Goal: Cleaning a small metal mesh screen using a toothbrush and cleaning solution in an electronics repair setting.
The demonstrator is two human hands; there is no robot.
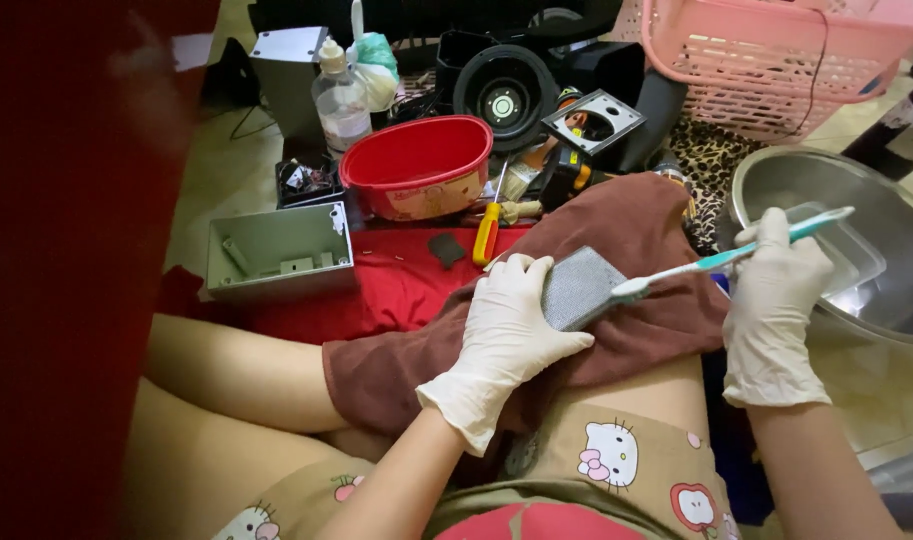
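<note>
My left hand (506, 335), in a white glove, holds a small grey rectangular mesh block (580, 287) tilted on a brown towel (636, 235) draped over my knee. My right hand (773, 300), also gloved, grips a teal and white toothbrush (736, 254) by its handle. The brush head touches the right edge of the grey block. My legs are crossed on the floor below the towel.
A red bowl (417, 160), a yellow-handled screwdriver (488, 230), an open grey box (276, 250) and a clear squeeze bottle (341, 100) sit ahead on a red cloth (396, 285). A steel basin (816, 175) holding a clear container lies right, a pink basket (766, 60) behind it. A dark red cloth (66, 270) blocks the left.
</note>
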